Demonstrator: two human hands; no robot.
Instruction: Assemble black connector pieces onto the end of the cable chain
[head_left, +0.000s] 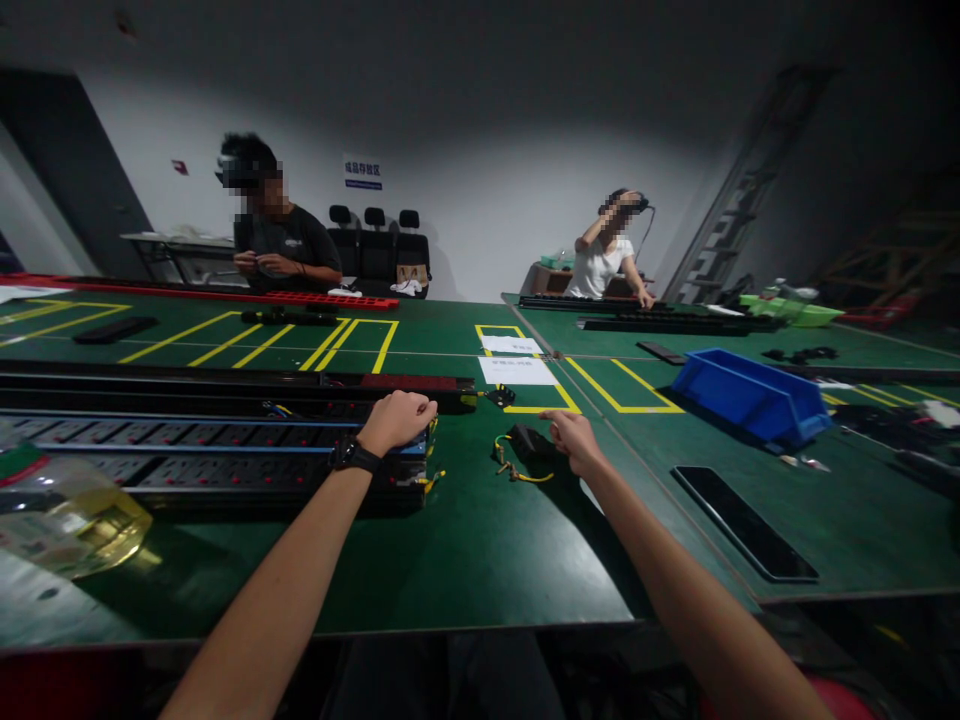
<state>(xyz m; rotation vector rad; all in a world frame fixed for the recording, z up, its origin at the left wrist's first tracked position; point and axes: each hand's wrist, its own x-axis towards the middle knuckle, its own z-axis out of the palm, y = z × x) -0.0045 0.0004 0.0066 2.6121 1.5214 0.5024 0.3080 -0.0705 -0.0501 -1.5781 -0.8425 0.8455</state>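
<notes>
My left hand (pixel 400 421), with a dark watch on its wrist, lies over the right end of a blue-edged power strip (pixel 225 436). Its fingers are curled in, and what they grip is hidden. Beside it lies a second black power strip (pixel 285 472) with red switches; short yellow-green wires (pixel 431 482) stick out of its end. My right hand (pixel 573 440) is at the right side of a small black block (pixel 529 441), its fingers bent and the index finger partly straight. Whether it touches the block is unclear. Loose yellow-green wires (pixel 517 472) lie by the block.
A blue bin (pixel 750 395) and a dark tablet-like slab (pixel 742 520) lie to the right. At left is a clear bottle (pixel 82 515) with yellow liquid. Paper sheets (pixel 517 371) lie ahead. Across the green table (pixel 480 580) are two people (pixel 285 235), (pixel 604 265).
</notes>
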